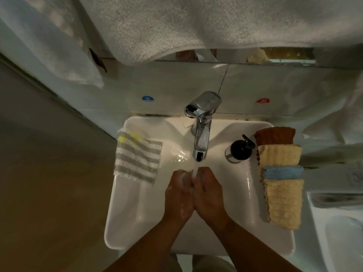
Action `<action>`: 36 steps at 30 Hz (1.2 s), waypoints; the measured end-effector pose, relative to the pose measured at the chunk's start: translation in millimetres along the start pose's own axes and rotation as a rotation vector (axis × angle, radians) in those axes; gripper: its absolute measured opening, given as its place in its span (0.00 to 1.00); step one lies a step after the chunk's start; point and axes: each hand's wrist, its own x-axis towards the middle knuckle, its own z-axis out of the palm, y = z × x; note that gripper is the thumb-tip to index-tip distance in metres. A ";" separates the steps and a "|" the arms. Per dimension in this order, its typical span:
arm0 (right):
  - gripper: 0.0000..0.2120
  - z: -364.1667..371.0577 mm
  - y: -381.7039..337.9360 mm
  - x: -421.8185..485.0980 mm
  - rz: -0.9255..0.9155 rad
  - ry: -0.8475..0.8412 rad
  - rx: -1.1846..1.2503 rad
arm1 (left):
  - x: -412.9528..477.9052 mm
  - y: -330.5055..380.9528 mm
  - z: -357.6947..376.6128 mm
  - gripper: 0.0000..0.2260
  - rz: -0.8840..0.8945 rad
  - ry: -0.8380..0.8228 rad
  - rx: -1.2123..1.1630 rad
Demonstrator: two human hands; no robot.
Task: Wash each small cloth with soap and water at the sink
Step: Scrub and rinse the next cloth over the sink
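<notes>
Head view, looking down into a white ceramic sink (121,213). The chrome single-lever tap (202,124) at the back edge is running; a water stream (195,171) falls onto both hands.

Left hand (179,195) and right hand (210,193): backs up, side by side and touching over the basin's middle, coated in white suds. Fingers point toward the tap. Fingertips are blurred by foam and water, so I cannot tell whether they are curled or whether anything is held between them.

Cloths:
- Grey-and-white striped fluffy cloth with yellow patches (137,156): lying on the sink's left rim, its near edge hanging into the basin.
- Right rim, an overlapping row from back to front: rust-brown ribbed cloth (275,135), cream ribbed cloth (280,155), light blue cloth (282,171), larger cream ribbed cloth (283,203).

Black-topped pump soap dispenser (240,150): upright on the rim, between tap and cloth row.

White terry towel (176,26) hangs above the sink.
</notes>
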 end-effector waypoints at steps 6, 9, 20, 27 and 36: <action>0.17 6.6 -2.7 1.7 0.005 0.016 0.019 | 0.7 -6.2 -2.3 0.14 0.086 0.052 -0.053; 0.06 3.9 -0.4 1.8 0.046 -0.041 0.128 | -2.8 -6.0 -5.0 0.08 0.056 0.010 -0.276; 0.10 4.7 0.7 4.0 -0.019 -0.058 -0.226 | -1.6 2.2 -2.6 0.07 0.177 0.006 0.315; 0.16 5.3 -8.9 2.8 0.071 0.005 0.037 | -3.9 4.7 -5.3 0.14 -0.013 0.032 -0.188; 0.14 0.3 -8.8 -5.3 0.009 -0.090 0.066 | -9.8 7.4 -8.2 0.11 0.040 -0.018 -0.185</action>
